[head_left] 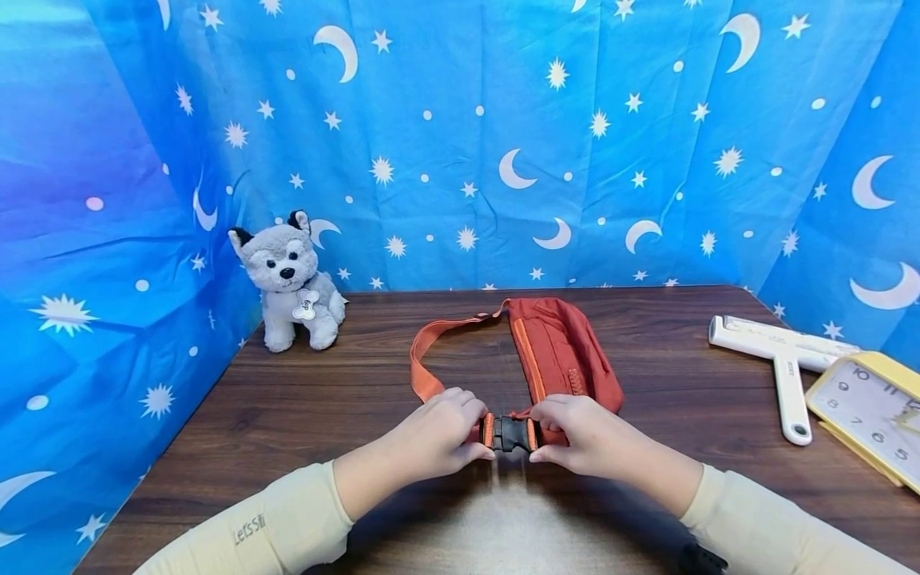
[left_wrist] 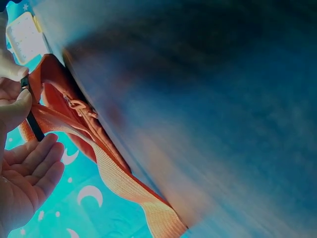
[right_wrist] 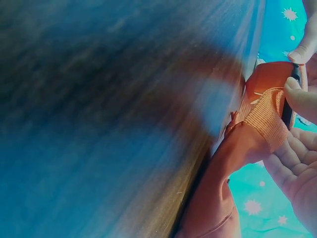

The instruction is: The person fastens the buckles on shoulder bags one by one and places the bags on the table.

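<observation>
A red waist bag (head_left: 568, 351) with an orange zipper lies on the table, its orange strap (head_left: 424, 351) looping out to the left. The strap's black plastic buckle (head_left: 512, 434) is held at the near side of the bag, and its two halves appear joined. My left hand (head_left: 440, 433) pinches the buckle's left end between thumb and fingers. On the other end, my right hand (head_left: 595, 435) has the same kind of pinch. Both wrist views show the buckle edge-on as a dark bar, with orange webbing (left_wrist: 119, 173) trailing from it.
A grey plush dog (head_left: 291, 279) sits at the table's back left. To the right lie a white T-shaped tool (head_left: 791, 383) and a yellow-framed clock (head_left: 873, 415). Blue cloth (head_left: 460, 144) with moons and stars hangs around the wooden table (head_left: 251, 407).
</observation>
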### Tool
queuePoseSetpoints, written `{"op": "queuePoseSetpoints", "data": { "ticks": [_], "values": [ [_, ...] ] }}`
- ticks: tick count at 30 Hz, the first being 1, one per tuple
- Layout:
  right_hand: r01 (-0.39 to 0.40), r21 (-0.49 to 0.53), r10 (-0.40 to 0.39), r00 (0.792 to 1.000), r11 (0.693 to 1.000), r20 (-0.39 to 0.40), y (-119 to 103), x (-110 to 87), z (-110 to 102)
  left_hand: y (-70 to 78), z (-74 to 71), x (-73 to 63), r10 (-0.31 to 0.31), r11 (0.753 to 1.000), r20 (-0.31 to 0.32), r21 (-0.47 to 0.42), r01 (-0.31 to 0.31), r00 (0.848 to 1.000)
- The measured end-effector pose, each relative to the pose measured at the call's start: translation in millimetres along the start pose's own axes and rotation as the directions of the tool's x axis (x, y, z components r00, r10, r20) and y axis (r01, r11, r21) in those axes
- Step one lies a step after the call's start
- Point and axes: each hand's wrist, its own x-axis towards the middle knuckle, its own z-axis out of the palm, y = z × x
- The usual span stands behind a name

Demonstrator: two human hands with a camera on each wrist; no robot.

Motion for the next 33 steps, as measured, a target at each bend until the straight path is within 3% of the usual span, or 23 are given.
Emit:
{"op": "queuePoseSetpoints", "data": {
  "ticks": [8, 33],
  "values": [
    [-0.042, 0.005, 0.042, 0.999, 0.999, 0.024, -2.6, 0.3, -1.8, 1.0, -1.9, 0.9, -0.024, 1.000, 0.027, 0.005, 0.024, 0.999],
    [-0.043, 0.021, 0.042, 0.999, 0.999, 0.022, -3.5, 1.4, -1.8, 0.9, -3.9, 1.4, -0.037, 0.999, 0.054, -0.021, 0.038, 0.998]
  ]
}}
